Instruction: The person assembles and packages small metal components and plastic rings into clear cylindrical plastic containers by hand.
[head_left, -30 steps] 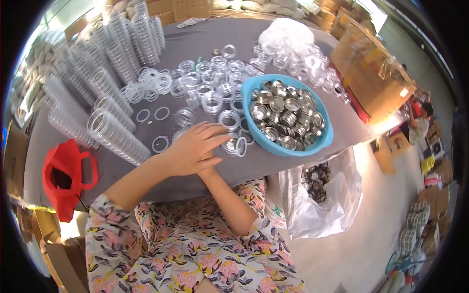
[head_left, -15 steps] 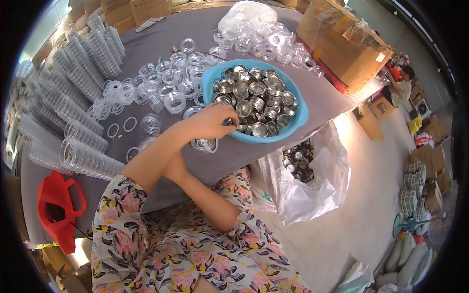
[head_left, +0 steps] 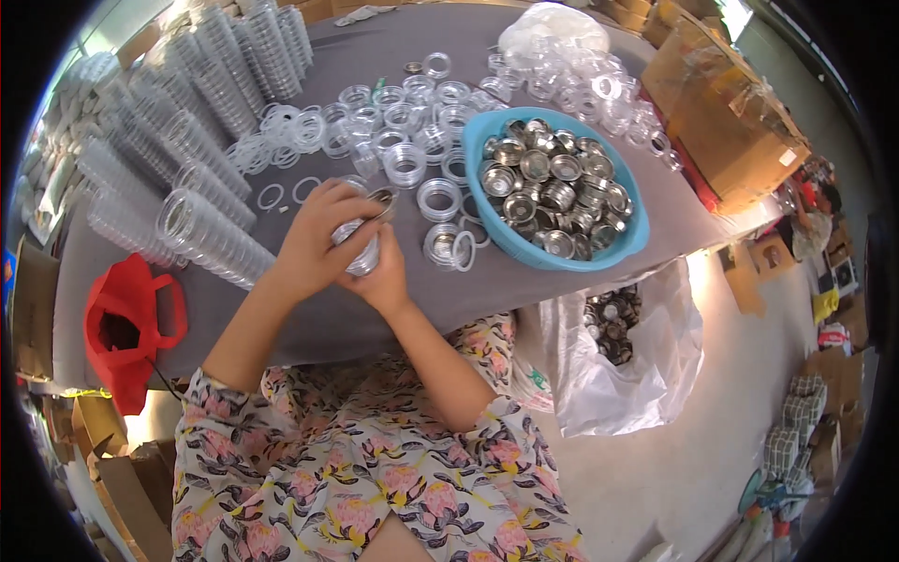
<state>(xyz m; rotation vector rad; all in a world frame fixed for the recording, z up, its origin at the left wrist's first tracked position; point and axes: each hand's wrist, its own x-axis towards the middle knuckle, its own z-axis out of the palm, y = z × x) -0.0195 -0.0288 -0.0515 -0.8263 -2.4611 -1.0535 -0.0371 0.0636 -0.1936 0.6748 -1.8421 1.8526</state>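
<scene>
My left hand (head_left: 314,242) and my right hand (head_left: 382,273) meet over the grey table (head_left: 524,281), both gripping a short stack of clear plastic rings (head_left: 359,253). A small metal cap (head_left: 382,197) sits at the top of the stack between my left fingertips. A blue bowl (head_left: 613,251) full of metal caps stands just right of my hands. Loose clear rings (head_left: 412,131) lie scattered behind them, and two lie beside the bowl (head_left: 448,245).
Long rows of stacked clear rings (head_left: 178,159) lie at the table's left. A red bag (head_left: 122,323) hangs at the left edge. A clear bag of rings (head_left: 552,37) and cardboard boxes (head_left: 721,103) sit far right. A white plastic sack with metal caps (head_left: 618,347) hangs below the table.
My right hand came back from the blue bowl to the left and joined my left hand. Both hands now hold the ring stack with a metal cap on top.
</scene>
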